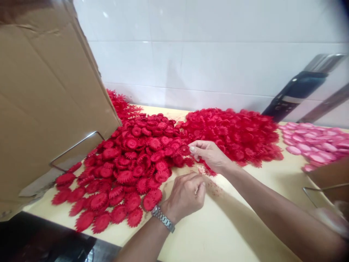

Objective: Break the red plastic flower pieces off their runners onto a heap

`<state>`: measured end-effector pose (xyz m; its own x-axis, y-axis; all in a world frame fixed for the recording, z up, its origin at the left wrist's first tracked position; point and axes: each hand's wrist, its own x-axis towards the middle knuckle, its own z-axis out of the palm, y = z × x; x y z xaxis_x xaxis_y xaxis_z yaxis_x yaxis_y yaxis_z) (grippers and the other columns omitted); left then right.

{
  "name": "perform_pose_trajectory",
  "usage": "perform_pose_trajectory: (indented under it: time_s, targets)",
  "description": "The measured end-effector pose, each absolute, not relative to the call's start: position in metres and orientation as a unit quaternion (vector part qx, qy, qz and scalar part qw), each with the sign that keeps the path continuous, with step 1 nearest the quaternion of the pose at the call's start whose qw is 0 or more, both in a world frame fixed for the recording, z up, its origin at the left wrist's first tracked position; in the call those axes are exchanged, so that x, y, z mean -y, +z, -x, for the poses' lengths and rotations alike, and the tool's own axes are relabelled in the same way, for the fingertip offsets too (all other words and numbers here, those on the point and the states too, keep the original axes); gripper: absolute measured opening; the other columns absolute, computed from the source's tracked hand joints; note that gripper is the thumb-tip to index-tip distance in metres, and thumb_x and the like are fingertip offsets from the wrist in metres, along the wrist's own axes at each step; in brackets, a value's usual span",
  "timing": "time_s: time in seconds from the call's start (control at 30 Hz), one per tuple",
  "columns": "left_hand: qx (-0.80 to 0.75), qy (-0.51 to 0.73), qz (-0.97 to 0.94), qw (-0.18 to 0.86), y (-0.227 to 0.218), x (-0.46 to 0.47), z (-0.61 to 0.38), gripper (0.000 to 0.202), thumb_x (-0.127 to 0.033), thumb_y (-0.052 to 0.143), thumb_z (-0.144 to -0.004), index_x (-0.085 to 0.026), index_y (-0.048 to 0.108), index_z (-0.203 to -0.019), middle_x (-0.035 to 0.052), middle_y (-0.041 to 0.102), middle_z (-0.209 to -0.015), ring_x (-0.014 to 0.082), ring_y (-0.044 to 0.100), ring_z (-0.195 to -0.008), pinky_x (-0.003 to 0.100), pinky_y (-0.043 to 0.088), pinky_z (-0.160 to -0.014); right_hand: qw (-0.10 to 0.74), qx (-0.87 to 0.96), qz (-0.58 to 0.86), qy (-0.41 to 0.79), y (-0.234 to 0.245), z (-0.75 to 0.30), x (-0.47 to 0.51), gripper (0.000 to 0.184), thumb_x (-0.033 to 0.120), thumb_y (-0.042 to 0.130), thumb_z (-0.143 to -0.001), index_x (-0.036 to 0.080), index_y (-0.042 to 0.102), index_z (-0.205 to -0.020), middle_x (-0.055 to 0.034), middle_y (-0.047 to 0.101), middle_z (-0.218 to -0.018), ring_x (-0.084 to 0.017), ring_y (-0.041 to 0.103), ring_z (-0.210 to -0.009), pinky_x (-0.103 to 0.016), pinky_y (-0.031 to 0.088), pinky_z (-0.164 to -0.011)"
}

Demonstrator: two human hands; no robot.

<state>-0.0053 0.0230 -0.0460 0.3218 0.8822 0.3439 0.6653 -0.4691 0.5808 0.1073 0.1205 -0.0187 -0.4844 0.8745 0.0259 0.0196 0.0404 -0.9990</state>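
Note:
A heap of dark red, scalloped, flower-shaped pieces (125, 176), like artificial flower petals, spreads over the table in front of me. My right hand (208, 154) reaches to the heap's right edge, thumb and forefinger pinching a red flower-shaped piece (183, 150). Closer to me, my left hand (188, 194) is curled closed just above the table, a metal watch (163, 219) on its wrist. Whatever its fingers may hold is hidden. Behind the right hand lies a second, brighter red heap of similar pieces (234, 134).
A large cardboard box (49, 98) stands at left, a bent metal wire (73, 147) against it. Pink oval pieces (319, 140) lie at far right, near another wire (327, 187). A dark blue object (296, 92) leans on the tiled wall (212, 65). Red crumbs dot the pale yellow tabletop (215, 233).

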Motion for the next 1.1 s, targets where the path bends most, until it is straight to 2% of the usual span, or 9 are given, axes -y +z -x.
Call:
perform_pose_trajectory:
  time_s: [0.1,0.2,0.37,0.43,0.53,0.63,0.73,0.87,1.1]
  targets:
    - [-0.504,0.296,-0.794,0.167,-0.048,-0.026,0.006,0.018,-0.008,0.041,-0.077,-0.018,0.051,-0.066,0.0031,0.057,-0.067,0.0144,0.054,-0.065,0.026,0.038,-0.059,0.382,0.56,0.37,0.635,-0.013,-0.121,-0.107,0.03,0.04,0.071,-0.063,0.014,0.058,-0.069,0.0047,0.05,-0.057,-0.005,0.039,-0.047,-0.02,0.031,-0.047]
    - [-0.518,0.288,-0.788,0.168,-0.052,-0.029,0.009,0.019,-0.011,0.038,-0.08,-0.018,0.055,-0.074,0.0047,0.061,-0.075,0.0161,0.057,-0.074,0.027,0.042,-0.067,0.403,0.606,0.385,0.568,0.002,-0.149,-0.081,0.025,0.039,0.066,-0.07,0.015,0.061,-0.074,0.0036,0.051,-0.058,-0.007,0.042,-0.05,-0.021,0.033,-0.049]
    - [-0.505,0.345,-0.781,0.125,-0.065,-0.04,0.015,0.016,-0.018,0.042,-0.081,-0.02,0.058,-0.081,0.0039,0.062,-0.083,0.0165,0.058,-0.08,0.028,0.044,-0.075,0.398,0.743,0.504,0.188,0.05,-0.235,-0.024,0.017,0.033,0.059,-0.079,0.017,0.066,-0.08,-0.0033,0.06,-0.074,-0.013,0.053,-0.065,-0.025,0.04,-0.057]
    - [-0.491,0.366,-0.784,0.097,-0.068,-0.045,0.017,0.013,-0.022,0.045,-0.081,-0.02,0.057,-0.082,0.0042,0.062,-0.085,0.0177,0.058,-0.083,0.029,0.044,-0.077,0.353,0.741,0.571,0.034,0.065,-0.276,-0.002,0.017,0.032,0.057,-0.08,0.018,0.067,-0.08,-0.0037,0.061,-0.074,-0.013,0.054,-0.064,-0.025,0.04,-0.057]
    - [-0.447,0.405,-0.796,0.054,-0.066,-0.048,0.017,0.011,-0.023,0.045,-0.08,-0.02,0.055,-0.076,0.0042,0.062,-0.078,0.0184,0.059,-0.077,0.03,0.045,-0.077,0.23,0.721,0.648,-0.083,0.07,-0.327,0.022,0.017,0.028,0.054,-0.081,0.018,0.067,-0.076,-0.0029,0.06,-0.071,-0.012,0.053,-0.06,-0.024,0.039,-0.055]
    - [-0.433,0.405,-0.805,0.031,-0.063,-0.047,0.015,0.007,-0.023,0.047,-0.08,-0.021,0.053,-0.077,0.0029,0.062,-0.077,0.0175,0.06,-0.073,0.029,0.046,-0.074,0.145,0.718,0.676,-0.08,0.054,-0.356,0.028,0.02,0.025,0.051,-0.082,0.018,0.068,-0.074,-0.0024,0.059,-0.068,-0.011,0.052,-0.057,-0.023,0.037,-0.054]
    - [-0.431,0.402,-0.808,0.021,-0.064,-0.047,0.015,0.006,-0.023,0.048,-0.08,-0.022,0.053,-0.078,0.0017,0.062,-0.077,0.0168,0.06,-0.071,0.027,0.047,-0.07,0.108,0.725,0.68,-0.019,0.034,-0.364,0.018,0.022,0.023,0.049,-0.081,0.016,0.067,-0.07,-0.0015,0.057,-0.064,-0.01,0.048,-0.053,-0.021,0.032,-0.051]
    - [-0.444,0.384,-0.809,0.018,-0.072,-0.049,0.02,0.005,-0.022,0.049,-0.079,-0.023,0.054,-0.079,0.0004,0.062,-0.08,0.0169,0.06,-0.074,0.028,0.047,-0.072,0.036,0.744,0.666,0.041,0.019,-0.363,-0.001,0.022,0.016,0.046,-0.076,0.015,0.059,-0.059,-0.0003,0.053,-0.062,-0.008,0.043,-0.052,-0.021,0.026,-0.05]
    - [-0.459,0.4,-0.791,0.053,-0.084,-0.05,0.025,0.01,-0.021,0.054,-0.077,-0.029,0.054,-0.083,-0.0036,0.06,-0.083,0.0165,0.059,-0.074,0.031,0.048,-0.075,-0.02,0.764,0.638,0.092,0.012,-0.368,-0.016,0.019,0.009,0.041,-0.065,0.014,0.046,-0.048,0.0034,0.038,-0.051,-0.007,0.028,-0.048,-0.021,0.021,-0.047]
